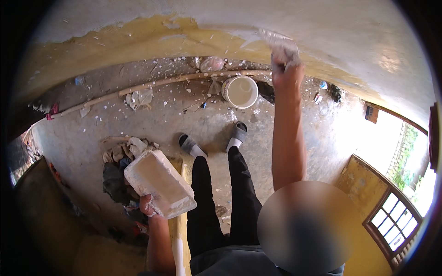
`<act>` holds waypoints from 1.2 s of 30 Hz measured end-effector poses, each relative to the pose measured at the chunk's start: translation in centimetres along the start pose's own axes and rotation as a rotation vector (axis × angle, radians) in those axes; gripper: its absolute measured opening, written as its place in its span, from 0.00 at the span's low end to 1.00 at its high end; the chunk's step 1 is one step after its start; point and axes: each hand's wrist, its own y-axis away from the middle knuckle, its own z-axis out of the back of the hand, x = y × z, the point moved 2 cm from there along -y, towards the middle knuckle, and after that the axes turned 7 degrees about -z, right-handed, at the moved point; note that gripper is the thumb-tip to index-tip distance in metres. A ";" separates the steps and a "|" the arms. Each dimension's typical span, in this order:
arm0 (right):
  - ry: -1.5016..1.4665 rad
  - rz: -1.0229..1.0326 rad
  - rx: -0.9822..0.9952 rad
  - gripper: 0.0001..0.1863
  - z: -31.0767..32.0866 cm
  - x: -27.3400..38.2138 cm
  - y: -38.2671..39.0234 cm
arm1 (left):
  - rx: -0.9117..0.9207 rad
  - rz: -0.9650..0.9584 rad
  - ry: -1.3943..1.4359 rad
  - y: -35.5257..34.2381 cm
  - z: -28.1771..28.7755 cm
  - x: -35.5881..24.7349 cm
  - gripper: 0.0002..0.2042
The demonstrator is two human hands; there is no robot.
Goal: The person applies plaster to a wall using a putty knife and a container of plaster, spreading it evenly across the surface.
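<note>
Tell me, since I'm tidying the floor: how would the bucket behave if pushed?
The bucket probably keeps its shape, its walls looking rigid. Knocked over, it might roll, being round. Weight is uncertain: its contents are unclear.

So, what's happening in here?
Someone's right hand grips what looks like a wide brush, up at a wall that is partly yellow, partly whitish. Their left hand holds a white-smeared rectangular tub by its side. A round white bucket stands on the spattered floor, near their feet.

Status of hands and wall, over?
Right hand gripping brush-like tool at wall. Left hand holding tray. Wall partly yellow. Bucket on floor, clear of tool.
</note>
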 end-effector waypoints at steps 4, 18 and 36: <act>-0.180 -0.304 -0.377 0.04 4.4 -2.9 -3.6 | 0.121 0.096 -0.026 -1.4 -2.7 0.6 0.31; -0.507 -0.028 0.268 0.07 5.1 3.3 -2.4 | 0.200 0.110 0.014 -0.2 -3.0 2.1 0.31; 1.505 -0.003 -0.830 0.10 35.3 6.3 -9.6 | 0.228 0.197 -0.109 -1.1 -10.3 10.6 0.31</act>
